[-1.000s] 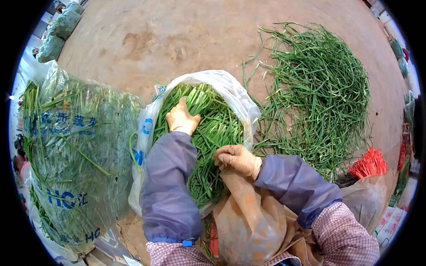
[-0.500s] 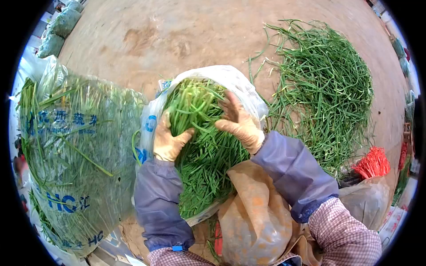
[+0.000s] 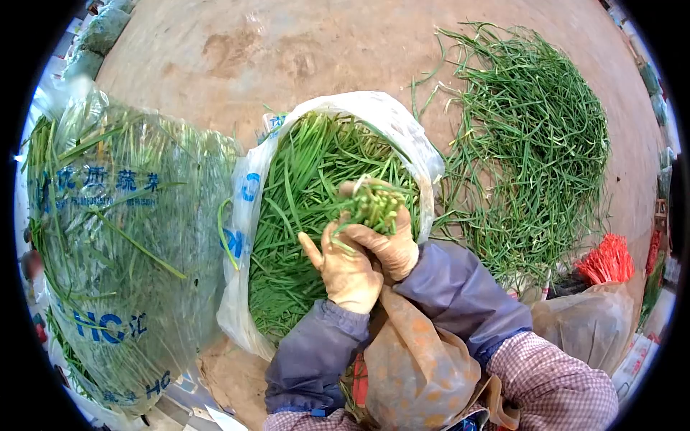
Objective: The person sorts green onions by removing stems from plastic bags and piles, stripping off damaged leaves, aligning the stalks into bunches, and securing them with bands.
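A bunch of garlic chives point(image 3: 382, 207) stands over the open mouth of a white plastic bag point(image 3: 248, 287), its pale cut ends facing up. My right hand point(image 3: 394, 251), in a tan glove, is closed around the bunch. Against it presses my left hand point(image 3: 349, 276), also gloved, with most fingers curled in at the stems and one outer finger sticking out to the left. Part of the left fingers is hidden behind the right hand. Loose green chives point(image 3: 295, 208) fill the bag beneath both hands.
On the left stands a full clear bag point(image 3: 136, 251) of greens with blue print. A large heap of chives point(image 3: 532, 144) lies on the floor point(image 3: 345, 50) at right. Near it are red ties point(image 3: 607, 260) and a translucent bag point(image 3: 582, 323).
My hands were apart over the bag, the left at the chives and the right spread. Now they have come together lower and to the right, holding a bunch.
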The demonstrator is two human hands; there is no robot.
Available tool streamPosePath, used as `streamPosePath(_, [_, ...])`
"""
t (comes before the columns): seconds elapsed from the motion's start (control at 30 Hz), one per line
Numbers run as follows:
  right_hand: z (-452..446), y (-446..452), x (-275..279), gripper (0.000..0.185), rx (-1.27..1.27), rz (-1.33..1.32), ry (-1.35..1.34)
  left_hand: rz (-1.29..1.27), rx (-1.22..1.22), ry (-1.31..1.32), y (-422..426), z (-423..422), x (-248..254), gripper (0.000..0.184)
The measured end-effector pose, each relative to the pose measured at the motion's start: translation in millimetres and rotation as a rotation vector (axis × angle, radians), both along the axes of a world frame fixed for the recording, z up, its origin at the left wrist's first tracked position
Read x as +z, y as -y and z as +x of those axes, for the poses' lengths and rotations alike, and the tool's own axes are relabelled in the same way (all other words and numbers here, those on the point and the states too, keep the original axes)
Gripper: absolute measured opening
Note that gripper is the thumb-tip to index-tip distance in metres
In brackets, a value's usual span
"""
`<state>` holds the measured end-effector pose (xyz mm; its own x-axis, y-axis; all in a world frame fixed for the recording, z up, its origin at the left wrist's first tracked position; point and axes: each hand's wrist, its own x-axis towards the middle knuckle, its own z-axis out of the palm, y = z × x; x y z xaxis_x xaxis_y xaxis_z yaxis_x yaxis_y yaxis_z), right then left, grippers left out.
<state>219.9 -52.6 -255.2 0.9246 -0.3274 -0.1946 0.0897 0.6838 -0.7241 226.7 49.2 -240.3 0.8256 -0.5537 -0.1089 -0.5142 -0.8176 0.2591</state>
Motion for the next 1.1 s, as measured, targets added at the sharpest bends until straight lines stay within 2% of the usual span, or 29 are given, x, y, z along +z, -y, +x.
streamPosePath(0.07, [-14.0, 3.1, 2.5, 0.05, -0.098, 0.063, -0.12, -0.074, -0.107, -0.116, -10.0, -4.1, 5.9, 0.075])
streamPosePath(0.13, [-29.0, 17.2, -26.3, 0.055, -0.084, 0.132, -0.116, -0.276, -0.123, -0.219, -14.2, -3.9, 11.3, 0.082])
streamPosePath(0.17, [-28.5, 21.2, -28.5, 0.05, -0.122, 0.064, -0.117, -0.359, -0.121, -0.267, -21.2, 2.4, 15.5, 0.073])
streamPosePath(0.2, [-39.4, 24.7, -24.1, 0.049, -0.147, 0.244, -0.208, -0.439, -0.119, -0.316, -29.6, 9.6, 20.6, 0.065])
streamPosePath(0.23, [-41.2, 24.6, -23.5, 0.05, -0.15, 0.278, -0.155, -0.638, 0.083, -0.361, -32.0, 16.7, 29.8, 0.048])
streamPosePath(0.27, [-42.3, 24.5, -23.4, 0.052, -0.153, 0.311, -0.101, -0.656, 0.216, -0.328, -36.3, 26.3, 36.8, 0.045])
streamPosePath(0.33, [-45.6, 25.4, -29.5, 0.052, -0.123, 0.295, -0.086, -0.776, 0.253, -0.159, -44.9, 45.8, 24.6, 0.043])
streamPosePath(0.43, [-49.2, 21.8, -32.8, 0.051, -0.118, 0.269, -0.073, -0.628, 0.043, -0.149, -27.2, 64.5, 17.5, 0.042])
streamPosePath(0.5, [-46.3, 15.0, -25.6, 0.052, -0.187, 0.278, -0.096, -0.637, 0.053, -0.337, -10.4, 46.2, -6.7, 0.042])
streamPosePath(0.53, [-44.4, 11.8, -23.0, 0.05, -0.24, 0.333, -0.078, -0.621, 0.051, -0.333, -3.5, 30.1, -15.2, 0.043])
streamPosePath(0.6, [-43.4, 8.2, -19.8, 0.051, -0.282, 0.202, -0.164, -0.529, 0.023, -0.225, 7.7, 1.6, -24.1, 0.046])
streamPosePath(0.63, [-46.2, 4.4, -21.0, 0.057, -0.251, 0.23, -0.18, -0.608, 0.055, -0.181, 8.4, -4.5, -26.5, 0.046])
streamPosePath(0.67, [-52.0, 5.6, -20.4, 0.067, -0.118, 0.215, -0.169, -0.569, 0.107, -0.2, 5.8, -3.8, -27.9, 0.045])
streamPosePath(0.7, [-58.3, 4.8, -19.4, 0.072, -0.016, 0.154, -0.162, -0.682, 0.189, -0.251, 5.0, -6.8, -38.0, 0.044])
streamPosePath(0.73, [-62.0, 4.1, -12.5, 0.077, 0.091, 0.096, -0.156, -0.634, 0.171, -0.247, 4.9, -13.3, -38.8, 0.043])
streamPosePath(0.77, [-62.8, 7.1, 0.0, 0.083, 0.135, 0.214, -0.153, -0.586, 0.152, -0.242, 4.6, -19.9, -39.4, 0.042])
streamPosePath(0.8, [-63.3, 6.4, 3.9, 0.083, 0.063, 0.205, -0.149, -0.539, 0.133, -0.236, 4.4, -26.5, -39.9, 0.042])
streamPosePath(0.87, [-68.6, 3.6, 8.4, 0.082, -0.086, 0.189, -0.145, -0.465, 0.008, -0.053, 5.5, -38.3, -26.4, 0.048])
streamPosePath(0.9, [-70.1, -0.5, 8.1, 0.075, -0.157, 0.16, -0.22, -0.445, -0.016, -0.052, 6.2, -43.8, -28.3, 0.052])
streamPosePath(0.93, [-70.5, 0.6, 2.6, 0.061, -0.195, 0.161, -0.255, -0.392, -0.006, -0.097, 8.3, -48.6, -25.0, 0.053])
streamPosePath(1.03, [-80.4, 10.5, -11.8, 0.043, -0.235, 0.295, -0.304, -0.394, -0.068, -0.182, 3.7, -53.6, -25.6, 0.05])
streamPosePath(1.07, [-85.4, 13.4, -16.0, 0.042, -0.236, 0.283, -0.258, -0.406, -0.083, -0.249, 0.1, -47.7, -22.1, 0.049])
streamPosePath(1.1, [-91.1, 16.6, -20.4, 0.043, -0.212, 0.283, -0.232, -0.497, -0.007, -0.424, -5.2, -37.3, -16.8, 0.044])
